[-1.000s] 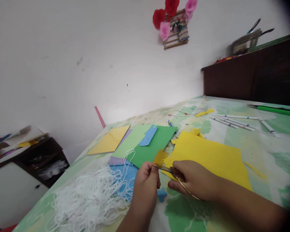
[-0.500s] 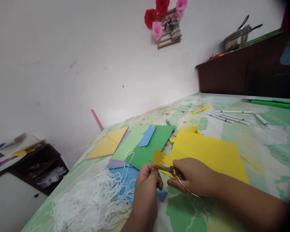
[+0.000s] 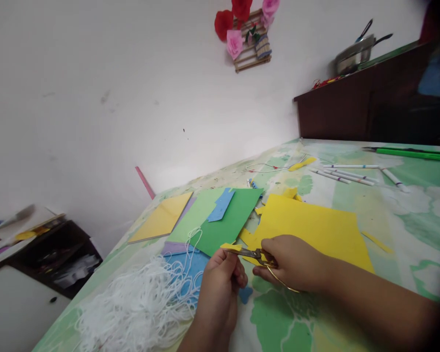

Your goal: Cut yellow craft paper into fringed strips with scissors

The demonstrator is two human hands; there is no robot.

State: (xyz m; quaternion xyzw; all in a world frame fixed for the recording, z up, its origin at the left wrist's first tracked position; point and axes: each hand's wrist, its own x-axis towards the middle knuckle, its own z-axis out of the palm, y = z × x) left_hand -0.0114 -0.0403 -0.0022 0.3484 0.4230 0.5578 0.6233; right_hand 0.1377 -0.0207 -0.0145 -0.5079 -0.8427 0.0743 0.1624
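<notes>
Pale, scuffed wall (image 3: 95,98) rises behind our tabletop (image 3: 282,318), which wears a green-and-white patterned cover. Our left hand (image 3: 220,278) comes up from the bottom edge, forearm slanting, thumb and forefinger pinched on a small yellow paper-like piece (image 3: 230,247), the other fingers curled inward. Our right hand (image 3: 291,259) reaches in from the lower right with the forearm almost level, thumb on top, closed round the handles of metal scissors with a golden loop (image 3: 257,253). Their blades point left and meet the small piece just above our left fingertips; we cannot tell how far apart the blades stand.

Just below the blades lies a small blue cut-out (image 3: 246,295). Beyond our right hand spreads a large yellow sheet (image 3: 311,222), its left edge ragged. Past our left hand, a dark green sheet (image 3: 238,215) overlaps a light green one (image 3: 194,210), with a torn blue scrap (image 3: 222,205) across both. Left of our left hand sits a tangled heap of white string (image 3: 132,303). Farther out to the right lie slim white pens (image 3: 352,166), any print too small to read, and a long green-handled tool (image 3: 412,154).
</notes>
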